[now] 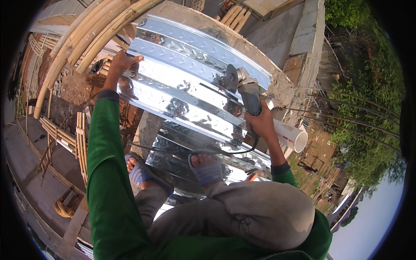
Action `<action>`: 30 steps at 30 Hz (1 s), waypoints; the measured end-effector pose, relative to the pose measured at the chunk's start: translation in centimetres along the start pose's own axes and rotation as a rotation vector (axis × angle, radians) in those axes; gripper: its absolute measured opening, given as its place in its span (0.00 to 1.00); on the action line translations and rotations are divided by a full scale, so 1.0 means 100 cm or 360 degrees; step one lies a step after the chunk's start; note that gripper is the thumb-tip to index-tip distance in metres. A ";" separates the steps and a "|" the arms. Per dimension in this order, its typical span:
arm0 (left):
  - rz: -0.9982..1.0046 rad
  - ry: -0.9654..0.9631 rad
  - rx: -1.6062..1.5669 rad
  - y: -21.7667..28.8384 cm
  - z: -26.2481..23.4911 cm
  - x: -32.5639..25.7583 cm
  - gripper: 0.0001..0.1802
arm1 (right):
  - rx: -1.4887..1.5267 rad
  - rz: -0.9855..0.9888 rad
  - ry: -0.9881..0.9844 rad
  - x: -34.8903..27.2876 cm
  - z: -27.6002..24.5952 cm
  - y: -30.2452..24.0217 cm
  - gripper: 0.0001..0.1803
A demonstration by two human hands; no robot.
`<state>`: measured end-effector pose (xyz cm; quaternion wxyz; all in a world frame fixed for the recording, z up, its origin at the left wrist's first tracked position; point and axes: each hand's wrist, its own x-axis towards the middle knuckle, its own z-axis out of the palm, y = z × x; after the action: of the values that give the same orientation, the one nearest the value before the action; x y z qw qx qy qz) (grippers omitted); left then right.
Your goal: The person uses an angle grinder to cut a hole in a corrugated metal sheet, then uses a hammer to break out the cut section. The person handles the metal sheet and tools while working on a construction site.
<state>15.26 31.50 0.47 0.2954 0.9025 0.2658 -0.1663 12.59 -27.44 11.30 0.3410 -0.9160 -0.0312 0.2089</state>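
Right hand [261, 122] gripping angle grinder [247, 93], disc end pointing away, on ribbed metal sheet [182, 82]

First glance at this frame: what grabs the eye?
The shiny ribbed metal sheet fills the centre, lying across a concrete wall top. The right hand holds a grey angle grinder with its disc on the sheet; the left hand presses the sheet's far left edge. Curved bamboo poles arc upper left.
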 end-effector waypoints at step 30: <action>-0.0024 -0.0078 -0.0014 0.006 -0.005 -0.007 0.56 | -0.0041 -0.0009 -0.0109 0.000 0.003 0.005 0.46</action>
<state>15.15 31.11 1.42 0.3044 0.8948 0.2662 -0.1894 12.44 -27.60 10.73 0.3284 -0.9126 -0.0481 0.2387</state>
